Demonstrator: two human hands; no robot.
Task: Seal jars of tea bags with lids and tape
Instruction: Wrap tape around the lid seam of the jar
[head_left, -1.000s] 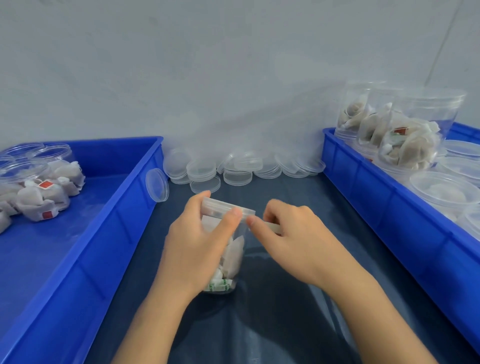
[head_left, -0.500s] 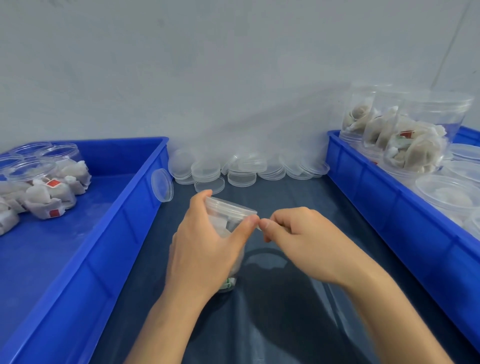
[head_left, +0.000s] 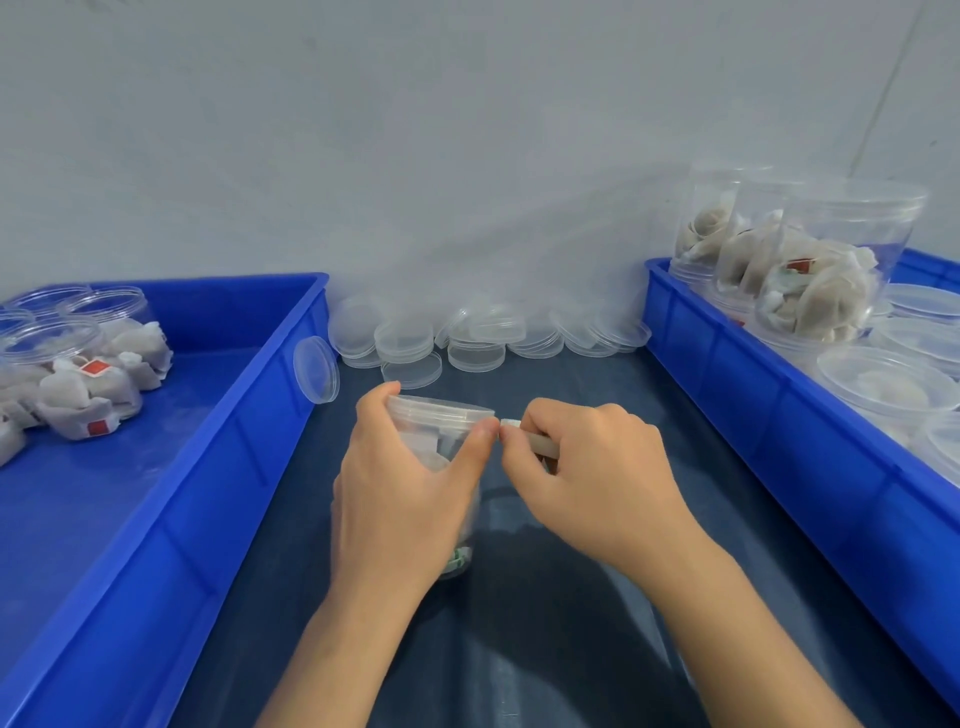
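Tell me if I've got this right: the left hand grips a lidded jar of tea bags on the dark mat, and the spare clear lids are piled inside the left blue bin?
Not quite. The head view shows the spare clear lids piled on the dark mat against the wall, between the two blue bins, not inside the left blue bin. The rest holds: the left hand grips the lidded jar.

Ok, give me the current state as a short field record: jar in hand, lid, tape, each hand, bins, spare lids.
jar in hand: clear jar of tea bags, held over the dark mat
lid: already on the jar
left hand: left hand grips the jar's side, thumb at the lid's edge
right hand: right hand pinches a strip of tape at the lid's rim
left bin: blue bin with lidded jars
right bin: blue bin with filled jars, some open
spare lids: pile of clear lids by the wall
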